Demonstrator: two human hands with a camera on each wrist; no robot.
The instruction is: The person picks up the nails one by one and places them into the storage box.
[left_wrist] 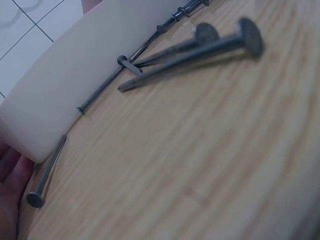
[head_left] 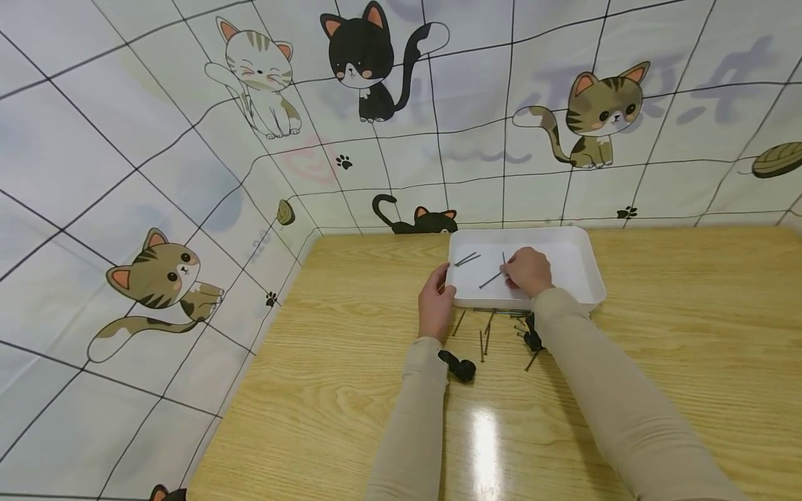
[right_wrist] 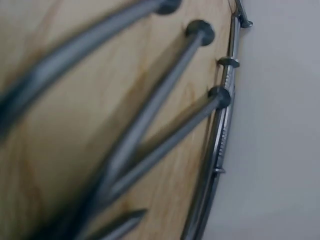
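Nails (head_left: 482, 346) are lying scattered on the desk (head_left: 313, 334) just in front of the white tray (head_left: 579, 264), some of them running along its front wall. The left hand (head_left: 435, 306) is holding the tray by its near-left corner. Over the tray's middle, the right hand (head_left: 529, 271) is pinching a single nail (head_left: 491, 280), which is slanting out toward the lower left; a second thin length is showing beyond the fingers, and whether it is being held I cannot tell. Two loose nails (head_left: 466, 259) are resting close together at the tray's left end.

Doing this well is, I judge, depending on a narrow pinch around the shank, with the point facing away from the skin, and on releasing only when the nail is lying flat. Firm bracing is mattering too, since a slipping tray could be rolling the nails beside it.
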